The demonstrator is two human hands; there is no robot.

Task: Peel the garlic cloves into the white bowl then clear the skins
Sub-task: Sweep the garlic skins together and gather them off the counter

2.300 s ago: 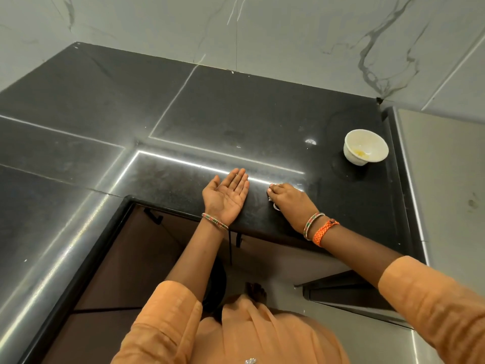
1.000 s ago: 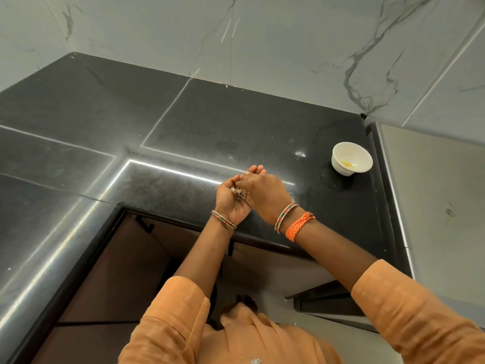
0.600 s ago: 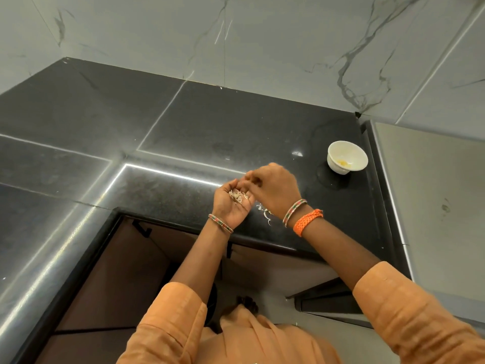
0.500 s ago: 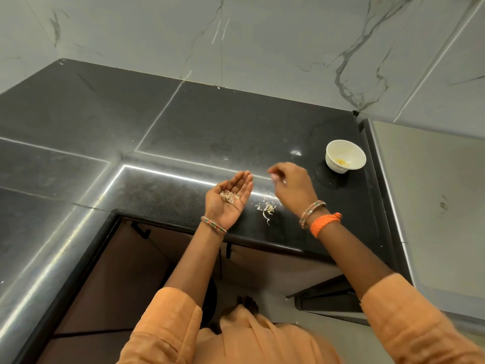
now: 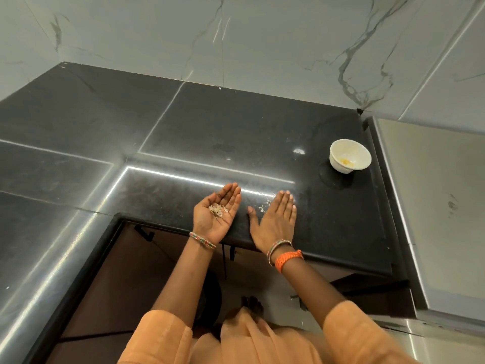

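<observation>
My left hand (image 5: 216, 212) lies palm up at the front edge of the black counter (image 5: 236, 127), cupped slightly, with a small heap of garlic skins (image 5: 217, 210) in the palm. To its right my right hand (image 5: 275, 222) lies flat, palm down, on the counter with straight fingers. A few loose skin flakes (image 5: 263, 207) lie on the counter just left of its fingers. The white bowl (image 5: 350, 155) stands at the far right of the counter, with something small and yellowish at its bottom.
A pale steel-grey surface (image 5: 433, 206) adjoins the counter on the right. Marble wall tiles (image 5: 262, 35) rise behind. The counter wraps around to the left in an L; below its front edge are brown cabinet fronts (image 5: 126, 271) and the floor.
My right hand dropped skins into my left palm, some fell on the counter, and it now lies flat beside them. My left palm stays open holding skins.
</observation>
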